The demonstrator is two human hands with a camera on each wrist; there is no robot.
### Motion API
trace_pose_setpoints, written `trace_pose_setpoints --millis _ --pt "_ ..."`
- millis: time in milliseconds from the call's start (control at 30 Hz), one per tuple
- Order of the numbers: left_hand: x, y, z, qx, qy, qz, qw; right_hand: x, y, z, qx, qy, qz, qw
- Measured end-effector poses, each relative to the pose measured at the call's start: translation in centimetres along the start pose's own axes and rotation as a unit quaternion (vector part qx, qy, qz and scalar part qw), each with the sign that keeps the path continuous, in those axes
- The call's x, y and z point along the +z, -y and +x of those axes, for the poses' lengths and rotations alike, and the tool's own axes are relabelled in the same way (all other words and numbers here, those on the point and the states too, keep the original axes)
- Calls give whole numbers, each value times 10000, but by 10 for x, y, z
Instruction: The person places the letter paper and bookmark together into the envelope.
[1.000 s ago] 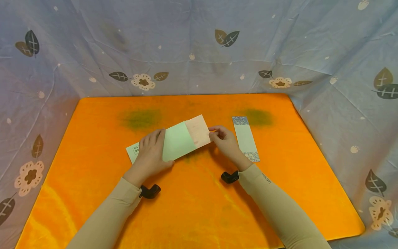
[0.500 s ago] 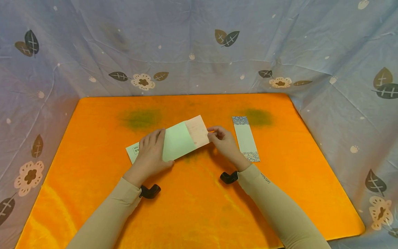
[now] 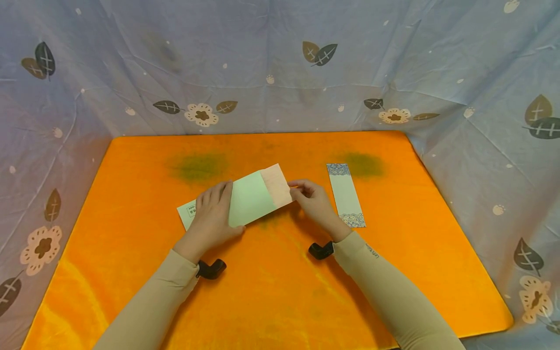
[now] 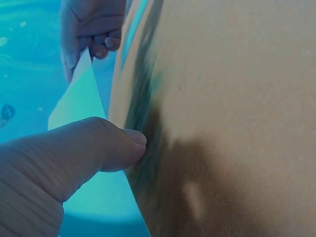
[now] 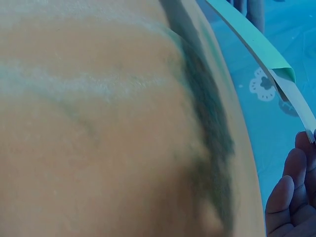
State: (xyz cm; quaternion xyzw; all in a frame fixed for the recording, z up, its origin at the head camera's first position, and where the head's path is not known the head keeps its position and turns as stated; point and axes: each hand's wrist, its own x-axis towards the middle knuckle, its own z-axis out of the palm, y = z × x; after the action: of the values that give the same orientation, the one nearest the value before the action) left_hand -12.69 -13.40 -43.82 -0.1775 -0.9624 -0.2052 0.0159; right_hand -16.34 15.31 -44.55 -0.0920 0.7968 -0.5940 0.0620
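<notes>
My left hand (image 3: 213, 212) grips a light green envelope (image 3: 251, 197), which slants up to the right above the table. Printed characters show at its left end, and the hand hides part of it. In the left wrist view, the thumb lies across the envelope (image 4: 94, 195). From the envelope's right end sticks a pale pink sheet (image 3: 277, 183); the rest of it is hidden inside. My right hand (image 3: 316, 201) pinches the sheet's outer edge between thumb and fingers. The right wrist view shows the sheet (image 5: 302, 104) emerging from under the green edge.
A white strip with blue lace-patterned ends (image 3: 344, 192) lies on the orange table cover (image 3: 271, 291), just beyond the right hand. Behind and at both sides hangs a grey-blue curtain (image 3: 271, 58) with flower and leaf prints.
The right hand has moved slightly left, and the pink sheet has slid farther into the envelope, so less of it shows. The left hand and envelope stay in place.
</notes>
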Motion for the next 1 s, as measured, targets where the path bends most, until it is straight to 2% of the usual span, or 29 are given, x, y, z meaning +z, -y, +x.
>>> trace_pose_setpoints --millis 400,667,867,1000 --pt "1 -1 0 38 -18 18 10000 4 2 0 -26 139 -10 9999" --pt "2 -2 0 13 -2 24 10000 8 38 -14 -87 274 -96 9995" --pt "2 -3 1 -23 61 63 10000 11 34 -13 -212 324 -217 9990" --pt "2 -4 1 -28 101 47 9999 13 15 -7 -267 343 -262 9987"
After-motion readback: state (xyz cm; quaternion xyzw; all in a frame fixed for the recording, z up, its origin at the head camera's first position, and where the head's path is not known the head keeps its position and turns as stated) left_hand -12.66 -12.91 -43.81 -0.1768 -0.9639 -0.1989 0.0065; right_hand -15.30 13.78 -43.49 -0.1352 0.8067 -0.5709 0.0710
